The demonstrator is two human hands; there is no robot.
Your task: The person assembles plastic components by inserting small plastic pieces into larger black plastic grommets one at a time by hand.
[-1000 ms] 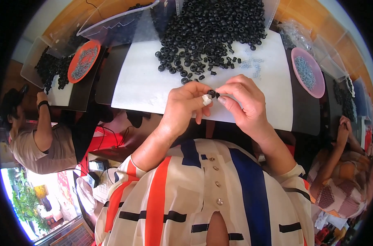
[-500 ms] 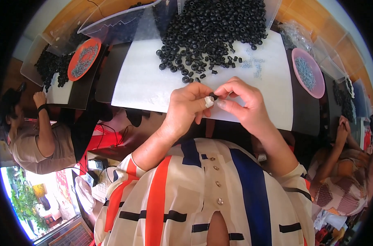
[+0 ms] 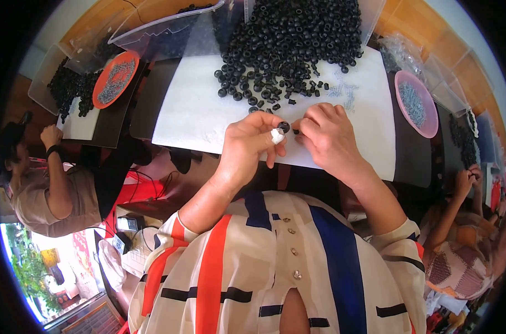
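Note:
My left hand (image 3: pixel 244 145) pinches a round black part with a hole (image 3: pixel 284 127) between thumb and forefinger. White wrapping (image 3: pixel 277 135) goes round the thumb. Close beside it, my right hand (image 3: pixel 332 142) is closed with its fingertips on a small black piece (image 3: pixel 296 132), apart from the round part. Both hands are over the near part of a white sheet (image 3: pixel 191 106). Beyond them spreads a big heap of black round parts (image 3: pixel 297 42), with loose ones at its near edge. Small silvery pieces (image 3: pixel 344 92) lie scattered to its right.
An orange dish (image 3: pixel 100 100) and a pink dish (image 3: pixel 431 129) of small metal pieces flank the sheet. A clear plastic bin (image 3: pixel 164 42) stands at the back left. Other people work at the left (image 3: pixel 58 183) and right (image 3: pixel 464 234) tables.
My hands have drawn apart slightly; the round part now shows its hole in my left fingers. My right fingers have curled inward, with a small black piece at their tips.

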